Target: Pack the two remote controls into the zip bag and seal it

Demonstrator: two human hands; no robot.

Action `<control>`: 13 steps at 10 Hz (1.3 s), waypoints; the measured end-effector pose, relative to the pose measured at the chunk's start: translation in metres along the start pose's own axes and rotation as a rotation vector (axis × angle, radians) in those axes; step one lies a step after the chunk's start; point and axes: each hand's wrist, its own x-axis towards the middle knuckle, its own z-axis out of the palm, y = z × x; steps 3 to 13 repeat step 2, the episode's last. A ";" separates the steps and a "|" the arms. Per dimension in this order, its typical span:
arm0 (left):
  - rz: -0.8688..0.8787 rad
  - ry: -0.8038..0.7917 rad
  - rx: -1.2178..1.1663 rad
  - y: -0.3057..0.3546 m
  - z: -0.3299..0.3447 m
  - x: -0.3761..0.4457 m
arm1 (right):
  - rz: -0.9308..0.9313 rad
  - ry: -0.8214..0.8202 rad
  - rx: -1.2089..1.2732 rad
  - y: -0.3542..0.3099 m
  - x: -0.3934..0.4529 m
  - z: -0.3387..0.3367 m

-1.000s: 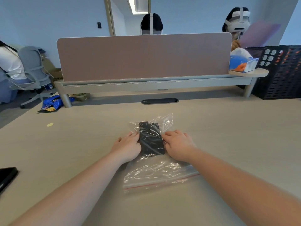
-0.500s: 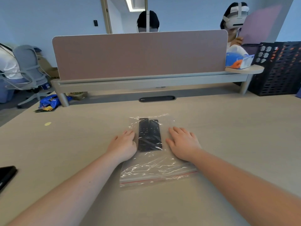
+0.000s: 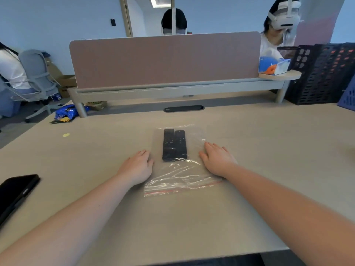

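button markings on the two remote controls (image 3: 174, 144) too small to read | zip bag (image 3: 179, 179) seal state unclear under glare | dark flat device (image 3: 16, 191) cut by left edge | crate (image 3: 324, 73) cut at right edge

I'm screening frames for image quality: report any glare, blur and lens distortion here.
Head view: white glare streaks the crinkled near half of the zip bag; the remote controls stay sharp and readable; wide-angle bending curves the desk divider and stretches both forearms; lighting is soft and even.
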 end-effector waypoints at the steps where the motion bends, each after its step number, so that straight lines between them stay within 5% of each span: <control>1: 0.008 0.029 -0.024 0.003 0.003 -0.008 | 0.010 0.001 0.031 -0.003 -0.005 -0.002; 2: 0.008 0.089 -0.042 0.003 0.009 -0.012 | 0.091 0.066 0.176 0.000 -0.008 -0.014; 13: 0.008 0.089 -0.042 0.003 0.009 -0.012 | 0.091 0.066 0.176 0.000 -0.008 -0.014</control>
